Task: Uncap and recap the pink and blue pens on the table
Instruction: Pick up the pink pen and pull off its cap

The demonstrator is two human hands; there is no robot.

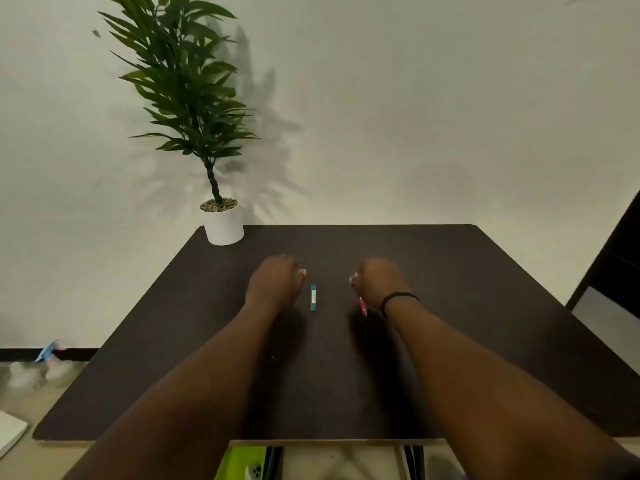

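A blue pen (313, 297) lies on the dark table (485, 306), pointing away from me, between my two hands. My left hand (275, 280) hovers just left of it with fingers curled and nothing visible in it. My right hand (379, 280), with a black band on its wrist, is closed around the pink pen (363, 306); only the pen's lower end sticks out below the fist. Whether either pen has its cap on cannot be told.
A potted plant in a white pot (223, 223) stands at the table's far left corner against the wall. A dark piece of furniture (620, 258) stands at the right. A green object (242, 462) lies below the table's near edge.
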